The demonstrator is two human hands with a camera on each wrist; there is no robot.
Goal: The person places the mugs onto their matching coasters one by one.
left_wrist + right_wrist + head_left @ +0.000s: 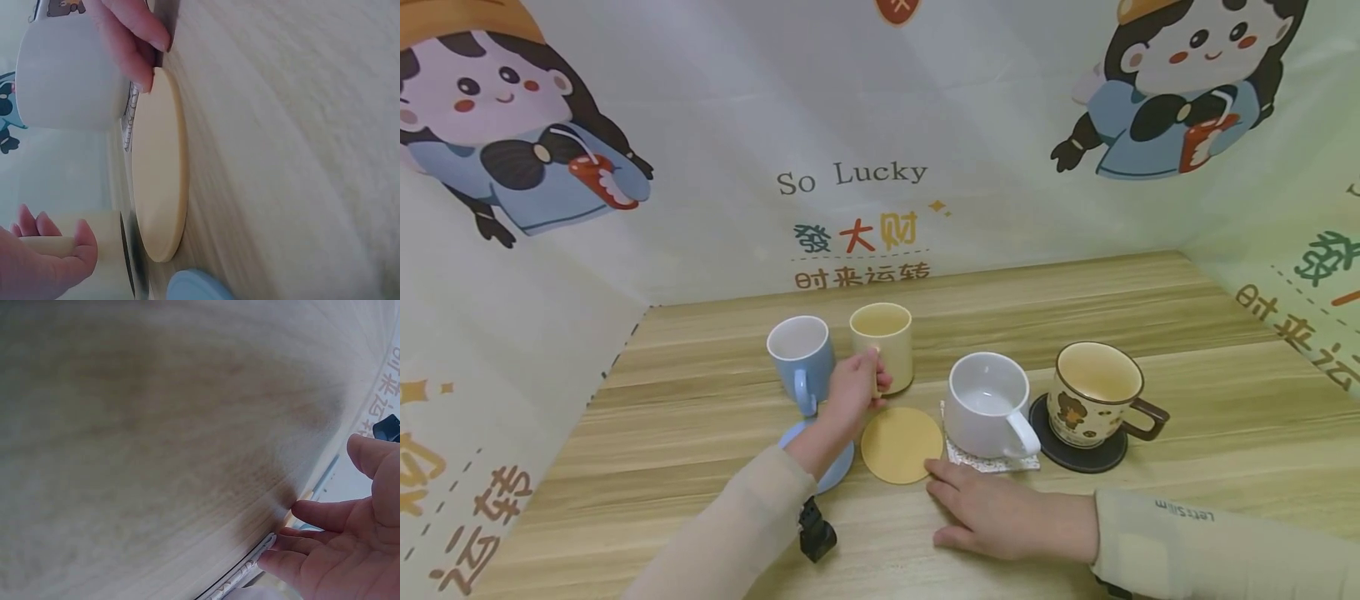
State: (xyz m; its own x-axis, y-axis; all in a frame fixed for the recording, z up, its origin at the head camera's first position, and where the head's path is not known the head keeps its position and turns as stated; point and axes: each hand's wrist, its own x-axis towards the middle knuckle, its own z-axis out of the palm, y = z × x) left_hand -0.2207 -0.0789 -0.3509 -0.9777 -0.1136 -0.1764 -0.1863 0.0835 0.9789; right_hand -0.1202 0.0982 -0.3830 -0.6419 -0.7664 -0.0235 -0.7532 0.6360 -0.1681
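My left hand (848, 390) grips the handle of a pale yellow mug (898, 354), thumb and fingers curled round it. The mug is upright, just behind a round yellow coaster (901, 446). In the left wrist view, the mug's base (122, 250) is close over the wood. My right hand (988, 510) lies palm down with fingers extended, fingertips at the right edge of the yellow coaster. In the right wrist view, its fingers (325, 514) also reach past a white patterned coaster (240, 572). A blue mug (796, 354) stands left of the yellow one.
A blue coaster (842, 473) lies partly under my left forearm. To the right, a white mug (977, 417) sits on the patterned square coaster, and a bear-print mug (1086, 400) on a black coaster (1093, 461). A printed curtain (722, 225) encloses the wooden table (677, 433).
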